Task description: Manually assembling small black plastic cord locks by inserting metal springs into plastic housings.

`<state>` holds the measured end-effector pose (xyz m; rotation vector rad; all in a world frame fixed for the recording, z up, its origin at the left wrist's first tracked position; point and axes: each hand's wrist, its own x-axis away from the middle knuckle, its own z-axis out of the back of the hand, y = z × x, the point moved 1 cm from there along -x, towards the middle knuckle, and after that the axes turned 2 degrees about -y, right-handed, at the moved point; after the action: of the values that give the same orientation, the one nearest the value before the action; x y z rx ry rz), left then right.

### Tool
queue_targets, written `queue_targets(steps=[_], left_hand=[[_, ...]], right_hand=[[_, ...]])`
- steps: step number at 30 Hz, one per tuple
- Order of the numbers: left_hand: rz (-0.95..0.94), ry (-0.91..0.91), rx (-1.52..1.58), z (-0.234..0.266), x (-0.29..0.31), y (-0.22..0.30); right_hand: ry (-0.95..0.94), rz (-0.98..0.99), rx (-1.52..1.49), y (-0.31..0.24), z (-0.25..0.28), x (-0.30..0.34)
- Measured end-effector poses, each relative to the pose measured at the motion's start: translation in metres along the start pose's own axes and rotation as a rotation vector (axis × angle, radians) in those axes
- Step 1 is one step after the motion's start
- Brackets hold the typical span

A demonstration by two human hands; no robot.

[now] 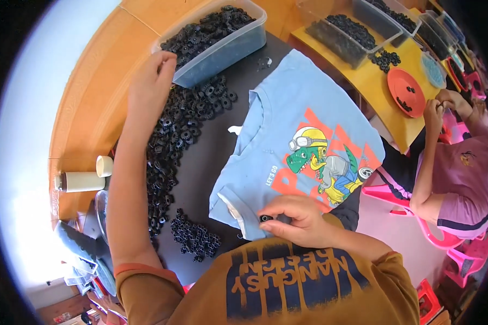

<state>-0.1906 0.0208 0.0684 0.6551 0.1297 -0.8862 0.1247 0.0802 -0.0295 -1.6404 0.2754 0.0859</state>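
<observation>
My right hand (298, 221) pinches a small black ring-shaped part (265, 218) between thumb and forefinger, just above the sleeve of a light blue printed T-shirt (276, 124) spread on the dark table. Raised at the far left, my left hand (156, 81) has its fingers curled in beside the near left corner of a clear plastic bin (222, 57). Whatever those fingers hold, if anything, is hidden. Black ribbed plastic parts (214, 27) fill the bin. More of them lie in a long heap (171, 130) along my left forearm, and smaller black pieces (195, 235) form a pile near me.
At the right, a yellow table (358, 81) bears clear bins of black parts and an orange plate (406, 92) with a few pieces. Another person's hands (444, 105) work beside it. Pink plastic chairs (434, 233) stand there. A cream flask (81, 181) is at left.
</observation>
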Motion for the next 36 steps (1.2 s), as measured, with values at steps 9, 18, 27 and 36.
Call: queue_targets(steps=[9, 18, 27, 36], left_hand=[[-0.101, -0.134, -0.054, -0.006, 0.005, 0.009], [-0.123, -0.242, -0.318, -0.035, 0.097, -0.017], [-0.055, -0.336, -0.445, -0.049, 0.086, -0.008], [0.021, -0.325, -0.156, -0.03, 0.102, -0.009]], right_hand=[[0.021, 0.013, 0.055, 0.006, 0.003, 0.0], [-0.02, -0.039, 0.057, 0.004, -0.001, -0.007], [0.077, 0.03, 0.049, 0.006, -0.007, -0.004], [0.009, 0.038, 0.115, 0.005, 0.001, 0.001]])
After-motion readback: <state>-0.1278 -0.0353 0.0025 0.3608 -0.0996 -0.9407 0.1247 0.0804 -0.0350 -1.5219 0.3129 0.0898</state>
